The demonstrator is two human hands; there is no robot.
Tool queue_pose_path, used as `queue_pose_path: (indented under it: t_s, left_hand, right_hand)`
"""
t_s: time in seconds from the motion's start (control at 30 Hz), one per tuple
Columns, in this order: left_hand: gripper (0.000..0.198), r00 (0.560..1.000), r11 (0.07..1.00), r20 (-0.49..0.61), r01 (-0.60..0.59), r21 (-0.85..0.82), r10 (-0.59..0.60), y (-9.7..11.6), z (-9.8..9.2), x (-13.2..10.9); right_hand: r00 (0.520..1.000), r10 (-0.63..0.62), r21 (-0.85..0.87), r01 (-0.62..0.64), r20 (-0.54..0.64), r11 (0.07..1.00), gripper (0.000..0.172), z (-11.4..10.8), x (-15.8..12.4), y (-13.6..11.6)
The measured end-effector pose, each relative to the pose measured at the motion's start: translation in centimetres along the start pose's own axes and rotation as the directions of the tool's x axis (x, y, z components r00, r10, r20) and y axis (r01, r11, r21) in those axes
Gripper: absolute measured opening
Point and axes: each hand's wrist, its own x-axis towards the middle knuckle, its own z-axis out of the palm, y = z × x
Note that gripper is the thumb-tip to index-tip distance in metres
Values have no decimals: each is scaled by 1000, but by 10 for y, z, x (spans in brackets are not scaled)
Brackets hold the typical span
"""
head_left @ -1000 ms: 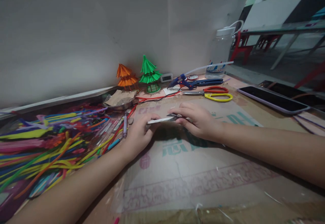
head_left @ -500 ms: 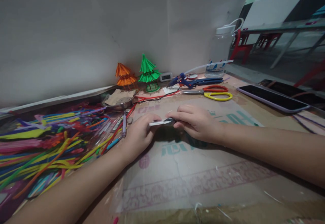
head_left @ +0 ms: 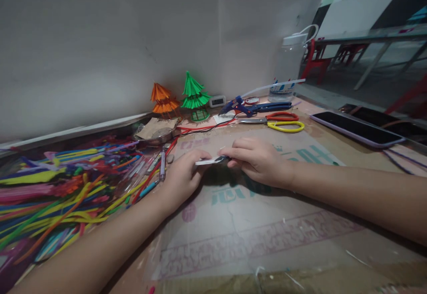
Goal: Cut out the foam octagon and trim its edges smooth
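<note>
Over the middle of the table, a small flat white piece with a dark end (head_left: pixel 205 162) is held level between my two hands. My left hand (head_left: pixel 186 173) pinches its white left end. At the dark right end, the fingers of my right hand (head_left: pixel 258 163) are closed, thumb and index together. The piece is seen edge-on and mostly covered by fingers, so its kind does not show. Beneath both hands lies a clear sheet with printed green and purple marks (head_left: pixel 213 240).
Colourful pipe cleaners (head_left: pixel 66 196) are heaped on the left. Along the back stand an orange tree (head_left: pixel 163 100), a green tree (head_left: pixel 194 94), a blue glue gun (head_left: pixel 236 106), scissors (head_left: pixel 285 126) and a bottle (head_left: pixel 288 62). A phone (head_left: pixel 356 129) rests at right.
Both hands keep nearly the same pose around the flat piece. The whole view has shifted very slightly.
</note>
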Motion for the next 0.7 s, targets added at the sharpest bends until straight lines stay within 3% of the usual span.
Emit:
queue_pose_path:
  t_s: [0.13,0.4,0.7]
  left_hand:
    - [20,1000,999,11,29,-35,-29,0,0,0]
    - [16,987,981,-69,133,-143,-144,1,0,4]
    - [24,997,995,-41,63,-83,-66,-4,0,3]
  right_hand:
    - [1000,23,24,-23,2,999,31,0,0,-1]
    - [966,250,172,-235,-71,957,27,4,-1,8]
    - [990,140,78,-141,21,987,30,1,-2,4]
